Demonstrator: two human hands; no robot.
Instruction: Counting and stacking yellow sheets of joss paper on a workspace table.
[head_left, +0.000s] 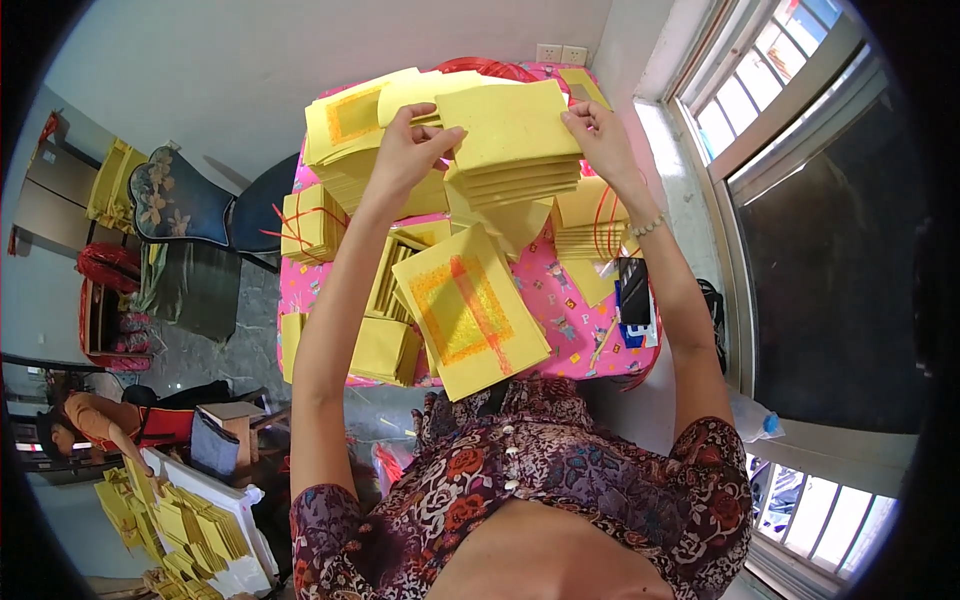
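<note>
My left hand (pixel 412 152) pinches the left edge of a yellow folded-paper packet (pixel 510 122) with fingers and thumb. At the same packet's right edge, my right hand (pixel 603 148) has its fingertips closed on the paper. Several more folded yellow packets (pixel 522 185) are layered directly beneath it; whether they are held or resting is unclear. Nearer me lies a yellow paper stack (pixel 472 312), its top sheet printed with an orange-edged gold square and a red streak. A tall pile of similar yellow paper (pixel 335 150) stands at the back left, partly behind my left hand.
Red-tied yellow bundles (pixel 314 222) sit on the pink patterned tablecloth (pixel 570 322). A dark phone-like object (pixel 634 290) lies at the table's right edge. Blue chairs (pixel 185 205) stand to the left. Another person (pixel 100 415) sits beside a white table with yellow paper (pixel 200 525), lower left.
</note>
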